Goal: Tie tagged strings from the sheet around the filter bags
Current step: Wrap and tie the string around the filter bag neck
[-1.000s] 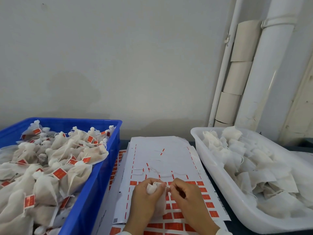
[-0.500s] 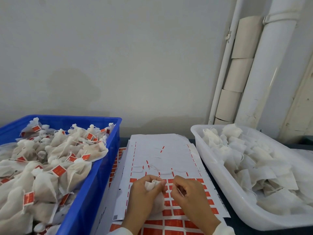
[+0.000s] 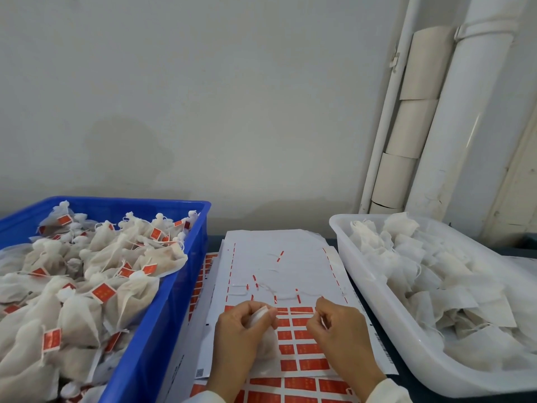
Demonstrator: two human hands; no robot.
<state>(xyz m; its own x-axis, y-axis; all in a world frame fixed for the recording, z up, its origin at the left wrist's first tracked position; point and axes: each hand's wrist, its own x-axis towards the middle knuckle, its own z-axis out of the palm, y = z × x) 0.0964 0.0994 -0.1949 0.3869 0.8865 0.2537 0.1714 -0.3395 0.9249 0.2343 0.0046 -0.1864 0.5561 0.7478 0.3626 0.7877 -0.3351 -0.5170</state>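
The left hand (image 3: 242, 330) has its fingers curled around the gathered neck of a white filter bag (image 3: 263, 341), whose body hangs below the palm over the sheet's near half. The right hand (image 3: 337, 327) pinches what looks like a thin white string (image 3: 293, 312) stretched taut toward the bag's neck; this tie seems to be in the middle of being pulled tight. Both hands are above the tag sheet (image 3: 279, 257), whose far half is stripped to bare backing, while rows of red tags (image 3: 308, 349) remain along its near edge. At the left edge of the work surface, a blue crate (image 3: 174, 301) is heaped with tied, tagged bags. At the right edge, a white tray (image 3: 374, 289) holds many untied bags, so much work is left.
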